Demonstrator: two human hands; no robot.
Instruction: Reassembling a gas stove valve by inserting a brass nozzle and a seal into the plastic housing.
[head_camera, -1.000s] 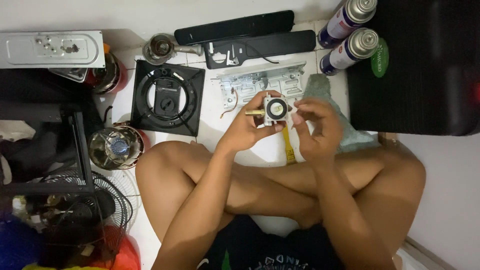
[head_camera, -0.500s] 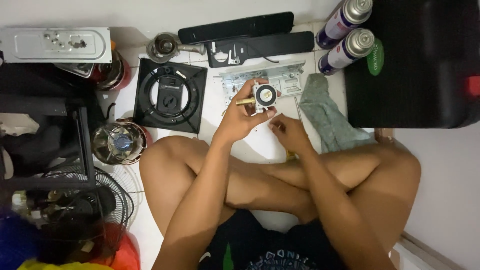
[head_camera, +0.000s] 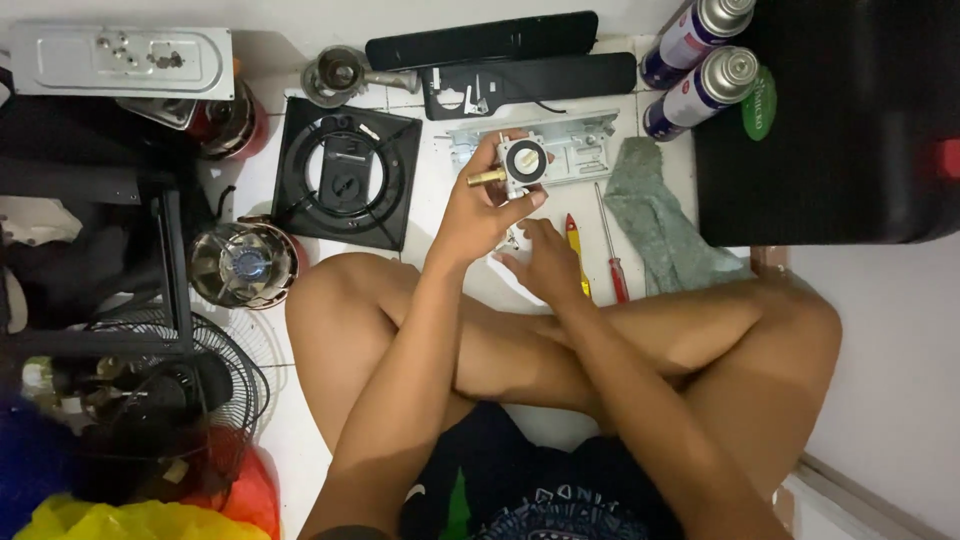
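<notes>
My left hand holds up a small grey valve block with a round white knob face and a brass nozzle sticking out to the left. My right hand is lower, down on the white floor just left of a yellow-handled screwdriver and a thin red-handled screwdriver. Whether its fingers hold anything is hidden. I sit cross-legged with both knees spread wide.
A black square burner plate lies left of the hand. Behind are a grey metal bracket, black panels, two gas canisters, a grey rag, a black case. A round burner head and fan grille sit at left.
My right hand let go of the valve block and dropped to the floor near the screwdrivers. My left hand now holds the block alone, a little higher and farther away.
</notes>
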